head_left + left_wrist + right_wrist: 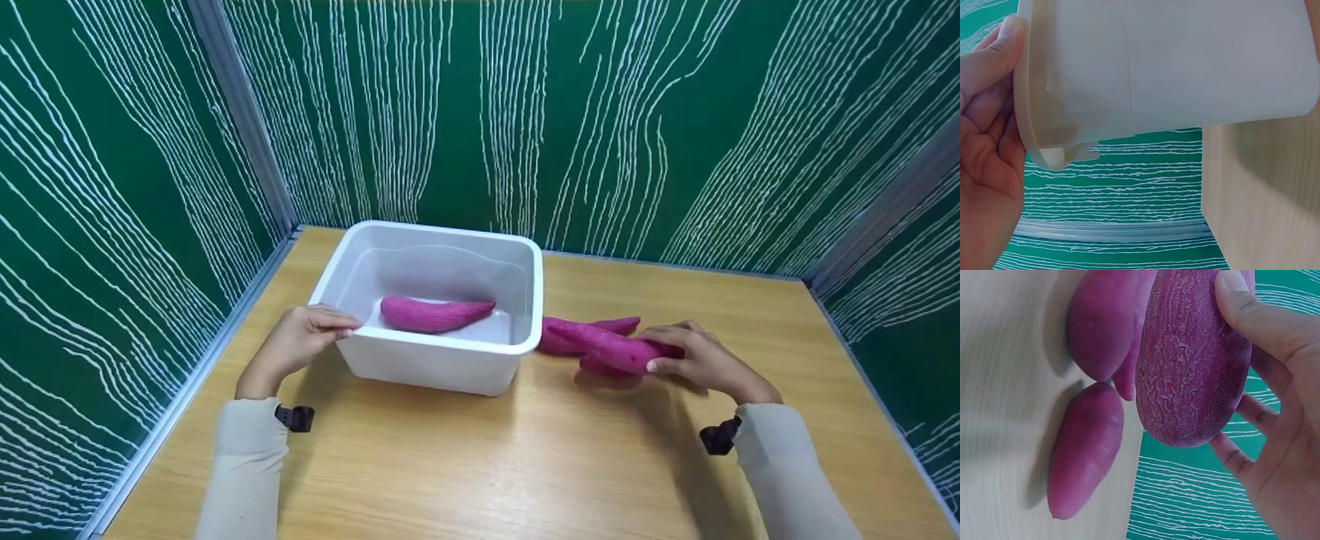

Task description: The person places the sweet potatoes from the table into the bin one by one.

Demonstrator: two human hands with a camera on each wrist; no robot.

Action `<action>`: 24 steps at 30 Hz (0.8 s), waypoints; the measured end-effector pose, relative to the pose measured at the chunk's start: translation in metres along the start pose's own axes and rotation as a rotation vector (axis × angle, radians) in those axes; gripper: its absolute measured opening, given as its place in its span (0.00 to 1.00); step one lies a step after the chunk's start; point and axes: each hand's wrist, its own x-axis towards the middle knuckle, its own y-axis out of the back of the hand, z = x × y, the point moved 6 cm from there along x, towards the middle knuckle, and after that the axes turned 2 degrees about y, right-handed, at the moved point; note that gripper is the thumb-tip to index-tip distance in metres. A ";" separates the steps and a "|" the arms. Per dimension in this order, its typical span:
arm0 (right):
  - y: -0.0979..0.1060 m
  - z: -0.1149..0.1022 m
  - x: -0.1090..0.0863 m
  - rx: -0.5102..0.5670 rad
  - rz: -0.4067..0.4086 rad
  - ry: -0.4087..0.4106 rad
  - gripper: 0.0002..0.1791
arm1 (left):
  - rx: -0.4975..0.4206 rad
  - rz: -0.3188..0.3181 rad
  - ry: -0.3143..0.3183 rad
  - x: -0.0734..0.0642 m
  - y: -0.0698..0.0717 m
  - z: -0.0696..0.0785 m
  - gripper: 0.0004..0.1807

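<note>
My left hand [300,337] pinches the near left rim of a white plastic bin [435,364], thumb and fingers on its lip. Inside the bin lies one purple sweet potato [431,313] on the floor. On the right, my right hand [701,360] grips another sweet potato [1193,360] with rough, wrinkled skin, the thumb on one side and fingers on the other. It is held above several smoother sweet potatoes [1086,450] on the table, overlapping them in the head view. The left wrist view shows the bin's outer wall [1185,62] close up.
The wooden table [450,457] is bounded by green panels [465,112] with white wavy lines at the back and sides. Grey metal posts [247,120] stand at the corners. The loose sweet potatoes lie right beside the bin's right wall.
</note>
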 end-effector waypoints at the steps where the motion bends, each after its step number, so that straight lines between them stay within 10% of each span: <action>1: 0.002 -0.001 0.000 -0.005 0.004 0.003 0.29 | 0.004 0.006 -0.015 0.000 0.000 0.001 0.10; 24: 0.031 -0.015 0.003 0.022 0.025 -0.008 0.28 | 0.014 -0.005 0.013 0.000 0.000 0.000 0.11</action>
